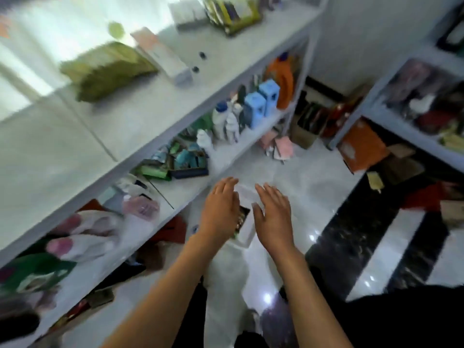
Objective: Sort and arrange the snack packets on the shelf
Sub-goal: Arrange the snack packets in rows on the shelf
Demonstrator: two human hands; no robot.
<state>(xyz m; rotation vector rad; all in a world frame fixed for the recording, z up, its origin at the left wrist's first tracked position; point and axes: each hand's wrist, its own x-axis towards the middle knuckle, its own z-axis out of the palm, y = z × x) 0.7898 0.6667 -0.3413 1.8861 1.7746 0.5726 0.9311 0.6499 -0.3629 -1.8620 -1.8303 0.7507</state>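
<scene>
Left hand (pixel 221 209) and right hand (pixel 272 213), fingers straight and holding nothing, flank a white tray (pixel 247 222) containing dark packets (pixel 242 217), contents blurred. Green snack packets (pixel 105 69) lie stacked on the top shelf (pixel 140 114).

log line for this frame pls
left hand: open | right hand: open | both flank white box | green packets on top shelf
</scene>
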